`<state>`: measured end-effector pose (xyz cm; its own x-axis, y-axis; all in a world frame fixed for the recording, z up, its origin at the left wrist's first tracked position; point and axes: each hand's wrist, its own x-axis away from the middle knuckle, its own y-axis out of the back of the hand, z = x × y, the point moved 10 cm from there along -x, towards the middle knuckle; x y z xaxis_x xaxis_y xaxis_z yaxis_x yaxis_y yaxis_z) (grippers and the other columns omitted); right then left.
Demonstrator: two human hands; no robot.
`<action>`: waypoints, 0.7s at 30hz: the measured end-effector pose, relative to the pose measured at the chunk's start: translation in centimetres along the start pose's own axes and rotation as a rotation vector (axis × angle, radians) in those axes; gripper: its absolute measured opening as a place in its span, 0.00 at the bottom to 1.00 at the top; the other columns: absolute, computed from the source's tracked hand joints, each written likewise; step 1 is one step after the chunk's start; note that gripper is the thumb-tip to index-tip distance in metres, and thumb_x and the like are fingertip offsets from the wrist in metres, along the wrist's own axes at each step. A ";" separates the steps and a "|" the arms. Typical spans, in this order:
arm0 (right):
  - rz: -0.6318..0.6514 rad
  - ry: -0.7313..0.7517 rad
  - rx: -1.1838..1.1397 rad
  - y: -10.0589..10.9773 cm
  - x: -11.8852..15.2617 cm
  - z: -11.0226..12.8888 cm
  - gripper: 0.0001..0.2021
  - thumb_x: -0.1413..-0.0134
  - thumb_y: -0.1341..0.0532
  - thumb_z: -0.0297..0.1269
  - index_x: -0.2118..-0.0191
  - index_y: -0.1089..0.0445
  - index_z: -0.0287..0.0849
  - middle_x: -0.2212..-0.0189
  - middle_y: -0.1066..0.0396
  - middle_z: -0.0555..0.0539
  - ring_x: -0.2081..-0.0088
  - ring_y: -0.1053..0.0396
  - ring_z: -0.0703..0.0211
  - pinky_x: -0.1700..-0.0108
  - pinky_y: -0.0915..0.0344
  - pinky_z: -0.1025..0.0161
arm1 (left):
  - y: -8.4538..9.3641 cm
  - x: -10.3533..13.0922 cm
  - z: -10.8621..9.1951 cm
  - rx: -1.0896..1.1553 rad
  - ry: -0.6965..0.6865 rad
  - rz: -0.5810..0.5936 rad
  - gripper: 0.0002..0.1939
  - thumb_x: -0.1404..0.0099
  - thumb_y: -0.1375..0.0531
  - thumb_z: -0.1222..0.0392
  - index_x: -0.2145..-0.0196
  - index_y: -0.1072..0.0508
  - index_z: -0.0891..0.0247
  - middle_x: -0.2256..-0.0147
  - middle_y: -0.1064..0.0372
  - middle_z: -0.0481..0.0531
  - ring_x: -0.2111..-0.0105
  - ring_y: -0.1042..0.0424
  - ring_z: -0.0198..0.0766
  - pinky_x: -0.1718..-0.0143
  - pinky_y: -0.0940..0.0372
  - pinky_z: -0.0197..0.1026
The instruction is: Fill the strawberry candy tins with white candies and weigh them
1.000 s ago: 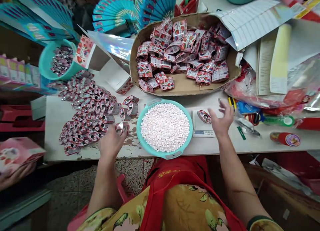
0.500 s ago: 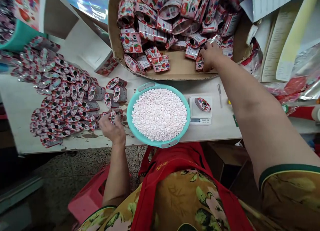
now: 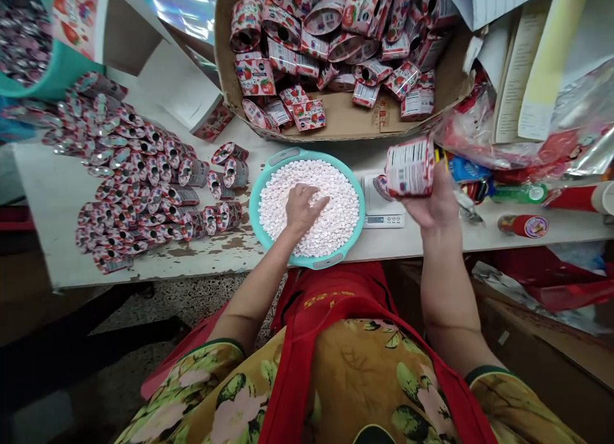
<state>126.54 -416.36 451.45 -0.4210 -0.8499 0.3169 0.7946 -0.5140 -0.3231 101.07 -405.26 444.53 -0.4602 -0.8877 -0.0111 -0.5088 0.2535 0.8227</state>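
My left hand (image 3: 302, 210) is over the heap of small white tablets (image 3: 330, 223) in a turquoise basin (image 3: 317, 261). Its thumb and fingers are spread, with nothing seen in them. Right of the basin, my right hand (image 3: 440, 201) holds up a small strawberry-printed carton (image 3: 409, 167), barcode side towards me. Behind that carton, a white digital scale (image 3: 391, 222) is partly hidden, and another printed carton (image 3: 381, 187) peeks out above its plate.
A cardboard box (image 3: 345, 135) of strawberry cartons stands at the back. Many cartons (image 3: 139, 194) with round holes crowd the left of the table (image 3: 52, 239). Papers (image 3: 542, 66), plastic wrapping and a small red jar (image 3: 522, 226) lie to the right.
My right hand has come out of the cardboard box with a carton. My left hand has moved right, from the cartons on the left to over the white tablets.
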 end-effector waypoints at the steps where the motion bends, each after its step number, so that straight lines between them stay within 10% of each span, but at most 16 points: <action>1: 0.012 0.003 0.028 -0.7 1.4 -1.3 0.40 0.63 0.28 0.63 0.46 0.33 0.47 0.46 0.27 0.44 0.47 0.27 0.45 0.49 0.26 0.46 | 0.0 -0.1 -0.1 0.024 0.002 -0.010 0.13 0.36 0.36 0.49 0.61 0.22 0.61 0.58 0.27 0.58 0.54 0.29 0.45 0.49 0.36 0.45; 9: 0.020 0.112 0.494 -5.1 5.5 -5.1 0.31 0.59 0.25 0.49 0.47 0.27 0.46 0.51 0.24 0.46 0.49 0.26 0.50 0.42 0.31 0.50 | 1.8 1.1 3.9 0.865 0.405 -0.194 0.12 0.41 0.34 0.52 0.72 0.28 0.62 0.76 0.33 0.45 0.74 0.33 0.34 0.68 0.37 0.37; 14: 0.102 0.154 0.818 -9.6 6.2 -6.0 0.23 0.52 0.29 0.45 0.49 0.26 0.47 0.53 0.22 0.47 0.50 0.25 0.48 0.45 0.31 0.52 | 3.2 2.3 -0.3 1.383 0.521 -0.084 0.18 0.46 0.30 0.49 0.69 0.31 0.62 0.78 0.39 0.42 0.84 0.44 0.27 0.82 0.49 0.33; 21: 0.211 0.076 1.157 -15.1 6.2 -7.1 0.17 0.48 0.34 0.40 0.52 0.24 0.44 0.55 0.21 0.44 0.53 0.24 0.45 0.55 0.33 0.58 | 6.0 2.3 -4.0 1.554 0.335 -0.199 0.16 0.44 0.33 0.49 0.70 0.33 0.62 0.73 0.30 0.46 0.77 0.31 0.31 0.73 0.36 0.35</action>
<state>108.81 -414.67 451.92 -0.2272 -0.9304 0.2876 0.7593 0.0157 0.6505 99.87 -407.32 451.76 -0.2330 -0.9400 0.2492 -0.8461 0.0696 -0.5285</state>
